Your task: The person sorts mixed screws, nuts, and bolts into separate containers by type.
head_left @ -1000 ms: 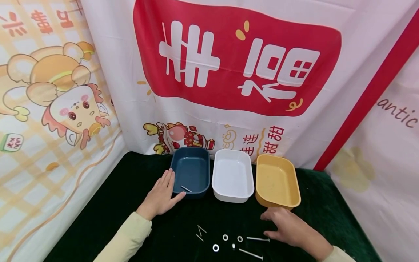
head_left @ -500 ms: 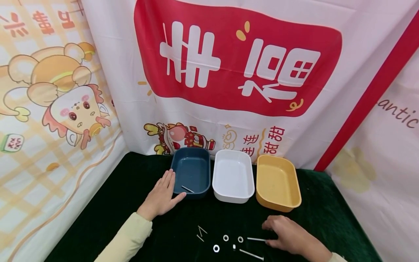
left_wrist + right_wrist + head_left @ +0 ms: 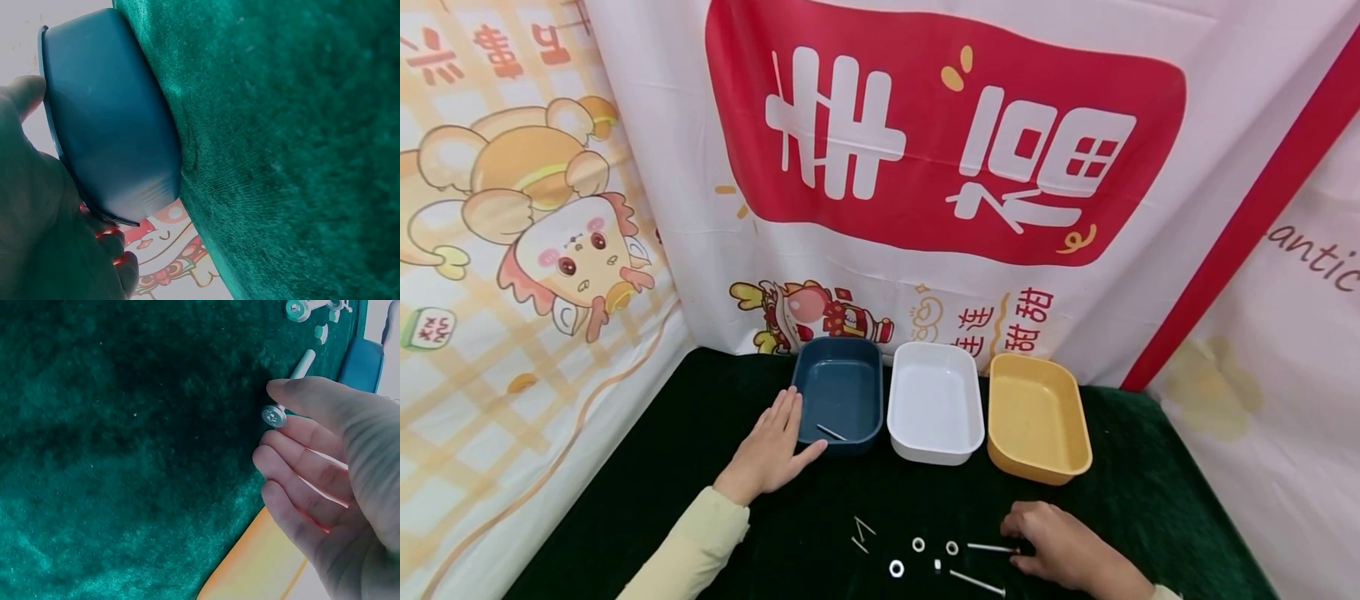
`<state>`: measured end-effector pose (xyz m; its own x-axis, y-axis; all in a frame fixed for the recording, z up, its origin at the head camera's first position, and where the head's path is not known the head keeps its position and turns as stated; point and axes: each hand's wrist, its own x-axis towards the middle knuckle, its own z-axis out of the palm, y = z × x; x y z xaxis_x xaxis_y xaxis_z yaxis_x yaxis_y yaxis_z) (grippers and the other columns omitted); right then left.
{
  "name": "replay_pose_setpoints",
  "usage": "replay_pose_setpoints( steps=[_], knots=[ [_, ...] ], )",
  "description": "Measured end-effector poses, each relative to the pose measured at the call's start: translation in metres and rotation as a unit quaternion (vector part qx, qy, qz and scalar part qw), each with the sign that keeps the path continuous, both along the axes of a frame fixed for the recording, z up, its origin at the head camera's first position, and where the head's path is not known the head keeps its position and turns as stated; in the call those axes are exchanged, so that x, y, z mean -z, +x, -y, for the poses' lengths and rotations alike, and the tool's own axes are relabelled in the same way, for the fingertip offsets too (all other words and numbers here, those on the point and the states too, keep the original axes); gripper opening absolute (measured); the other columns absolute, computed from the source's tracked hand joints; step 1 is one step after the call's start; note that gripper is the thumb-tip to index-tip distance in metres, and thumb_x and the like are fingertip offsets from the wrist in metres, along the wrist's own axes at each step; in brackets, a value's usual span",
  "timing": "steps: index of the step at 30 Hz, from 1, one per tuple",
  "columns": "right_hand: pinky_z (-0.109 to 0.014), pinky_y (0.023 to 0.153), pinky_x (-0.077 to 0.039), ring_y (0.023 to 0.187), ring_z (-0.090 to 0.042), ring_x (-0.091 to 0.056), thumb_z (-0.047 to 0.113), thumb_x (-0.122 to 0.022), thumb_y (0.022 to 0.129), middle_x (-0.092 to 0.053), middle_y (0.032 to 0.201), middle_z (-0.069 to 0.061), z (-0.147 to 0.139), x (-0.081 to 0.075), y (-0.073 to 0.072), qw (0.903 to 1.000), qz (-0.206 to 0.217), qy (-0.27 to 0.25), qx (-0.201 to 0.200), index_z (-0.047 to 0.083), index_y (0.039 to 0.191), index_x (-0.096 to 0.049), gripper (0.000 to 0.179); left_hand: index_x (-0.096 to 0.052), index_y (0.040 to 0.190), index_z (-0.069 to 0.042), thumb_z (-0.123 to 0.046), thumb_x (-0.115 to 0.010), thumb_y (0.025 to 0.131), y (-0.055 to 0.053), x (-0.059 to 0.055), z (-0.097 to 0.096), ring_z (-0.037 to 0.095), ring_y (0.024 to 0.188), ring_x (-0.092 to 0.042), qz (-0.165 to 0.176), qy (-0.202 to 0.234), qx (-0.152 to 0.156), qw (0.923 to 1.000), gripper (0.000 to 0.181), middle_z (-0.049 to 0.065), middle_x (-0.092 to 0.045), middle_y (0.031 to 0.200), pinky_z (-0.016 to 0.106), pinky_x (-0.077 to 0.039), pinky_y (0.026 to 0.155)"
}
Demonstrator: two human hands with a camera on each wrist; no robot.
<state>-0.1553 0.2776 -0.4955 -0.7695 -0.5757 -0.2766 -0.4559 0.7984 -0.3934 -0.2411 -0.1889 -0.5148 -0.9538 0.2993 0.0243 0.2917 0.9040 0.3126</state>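
My left hand (image 3: 767, 454) lies with straight fingers against the near left corner of the dark blue box (image 3: 838, 375); the left wrist view shows the thumb (image 3: 28, 94) at its rim. Inside the box lies a thin metal pin (image 3: 831, 432). My right hand (image 3: 1063, 546) is low over the green cloth, thumb and fingers on either side of the head of a silver bolt (image 3: 991, 547). In the right wrist view the bolt's round head (image 3: 274, 416) shows between thumb and index finger, the thumb overlapping its shaft. A second bolt (image 3: 977, 582) lies nearer the front.
Right of the blue box stand a white box (image 3: 936, 400) and a yellow box (image 3: 1037, 417). On the green cloth (image 3: 820, 542) lie several nuts (image 3: 918, 544) and a few thin pins (image 3: 860, 546). Printed curtains (image 3: 880, 275) rise behind and on both sides.
My right hand has moved back from the yellow box's near edge and down around the bolt's head. The left hand stays at the blue box.
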Motion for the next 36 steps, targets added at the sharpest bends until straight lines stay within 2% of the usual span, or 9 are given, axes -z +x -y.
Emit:
replay_pose_setpoints(
  steps=[9, 19, 25, 36],
  knots=[
    [-0.022, 0.064, -0.053, 0.074, 0.004, -0.056, 0.018, -0.082, 0.089, -0.063, 0.088, 0.016, -0.0011, 0.0021, -0.0011, 1.0, 0.0, -0.006, -0.008, 0.028, 0.095, -0.076, 0.014, -0.016, 0.167, 0.002, -0.069, -0.046, 0.103, -0.0008, 0.002, 0.0005, 0.041, 0.165, -0.009, -0.005, 0.001, 0.003, 1.0, 0.1, 0.02, -0.01, 0.177, 0.062, -0.019, 0.131],
    [-0.02, 0.061, -0.05, 0.071, 0.004, -0.055, 0.015, -0.081, 0.089, -0.061, 0.084, 0.017, 0.0, 0.0037, 0.0007, 0.9998, -0.007, -0.016, -0.014, 0.029, 0.089, -0.073, 0.016, -0.017, 0.167, 0.003, -0.066, -0.049, 0.104, -0.0011, 0.0014, -0.0002, 0.042, 0.165, -0.01, -0.001, 0.001, 0.001, 1.0, 0.098, 0.02, -0.01, 0.177, 0.063, -0.019, 0.131],
    [-0.02, 0.061, -0.051, 0.071, 0.004, -0.054, 0.015, -0.08, 0.089, -0.061, 0.084, 0.016, 0.0024, 0.002, 0.0004, 0.9997, -0.013, -0.009, -0.02, 0.028, 0.088, -0.073, 0.015, -0.017, 0.167, 0.003, -0.073, -0.043, 0.102, -0.0014, 0.0011, 0.0012, 0.042, 0.165, -0.01, -0.001, -0.001, 0.004, 1.0, 0.103, 0.02, -0.01, 0.177, 0.062, -0.019, 0.131],
    [-0.02, 0.059, -0.048, 0.068, 0.003, -0.051, 0.016, -0.08, 0.087, -0.058, 0.082, 0.015, 0.0054, -0.0011, 0.0005, 0.9996, -0.008, 0.016, -0.021, 0.028, 0.086, -0.07, 0.016, -0.017, 0.166, 0.003, -0.069, -0.047, 0.103, -0.002, 0.0019, 0.0002, 0.042, 0.165, -0.011, -0.005, 0.005, 0.005, 1.0, 0.101, 0.021, -0.011, 0.177, 0.063, -0.019, 0.131]
  ],
)
